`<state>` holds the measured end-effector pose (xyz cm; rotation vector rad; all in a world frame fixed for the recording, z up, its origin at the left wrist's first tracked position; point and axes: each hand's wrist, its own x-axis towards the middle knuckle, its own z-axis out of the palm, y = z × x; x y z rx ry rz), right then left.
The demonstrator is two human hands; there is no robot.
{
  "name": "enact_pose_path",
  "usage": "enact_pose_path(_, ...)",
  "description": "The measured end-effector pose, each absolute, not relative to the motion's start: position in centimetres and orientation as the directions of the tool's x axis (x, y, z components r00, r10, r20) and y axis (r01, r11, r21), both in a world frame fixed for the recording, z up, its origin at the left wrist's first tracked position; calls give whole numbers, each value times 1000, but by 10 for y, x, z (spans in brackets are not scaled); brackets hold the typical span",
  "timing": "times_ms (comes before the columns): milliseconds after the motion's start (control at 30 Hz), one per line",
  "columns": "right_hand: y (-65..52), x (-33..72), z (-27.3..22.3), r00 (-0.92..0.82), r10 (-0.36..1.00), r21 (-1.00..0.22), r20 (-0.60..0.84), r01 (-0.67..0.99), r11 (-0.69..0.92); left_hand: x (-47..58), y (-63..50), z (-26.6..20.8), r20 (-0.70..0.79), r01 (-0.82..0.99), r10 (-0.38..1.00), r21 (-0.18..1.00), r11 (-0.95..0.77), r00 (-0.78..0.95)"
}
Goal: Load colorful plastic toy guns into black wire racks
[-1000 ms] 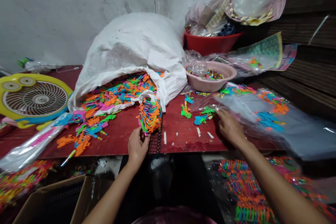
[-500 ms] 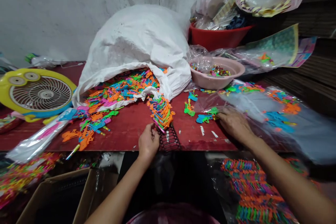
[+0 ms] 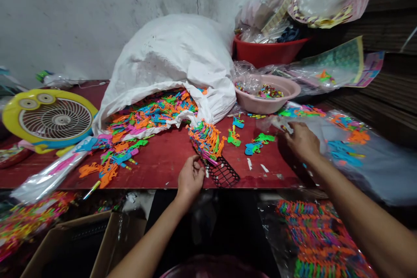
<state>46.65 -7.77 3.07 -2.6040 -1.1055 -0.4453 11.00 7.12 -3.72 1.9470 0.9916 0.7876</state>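
My left hand [image 3: 190, 178] has its fingers curled at the left edge of a black plastic grid rack [image 3: 224, 174], gripping it at the table's front. The rack's far part carries a tight row of small toy guns [image 3: 208, 141] in orange, green, blue and pink. To the right, my right hand [image 3: 302, 141] pinches a thin clear plastic bag [image 3: 276, 124] above the table; its outline is partly blurred. Loose green toy guns [image 3: 264, 138] and a blue toy gun [image 3: 252, 147] lie between my hands.
A large white sack [image 3: 172, 52] spills toy guns at the back. A yellow fan [image 3: 60, 119] stands left. A pink basin [image 3: 263, 100] and a red basin [image 3: 270, 50] are at the back right. Clear bags [image 3: 374, 173] lie right; a cardboard box [image 3: 104, 243] sits below.
The black rack with its toy guns has turned and shifted right with my left hand. My right hand has risen and moved away from the loose toy guns, lifting the clear plastic.
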Motion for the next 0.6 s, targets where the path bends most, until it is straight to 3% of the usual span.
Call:
enact_pose_path(67,-73,461,33,601,673,-56,432,762,-645,111,80,-41,243,313,869,863,-397,432)
enact_pose_path(133,-65,449,29,472,772,-7,426,855,-518,113,93,-42,304,280,875,863,-420,377)
enact_pose_path(333,-18,403,14,235,917,-122,323,971,-206,125,134,-43,357,25,800,907,-420,482)
enact_pose_path(600,48,409,17,254,953,-114,164,965,-237,145,157,-38,269,-99,748,959,-265,607)
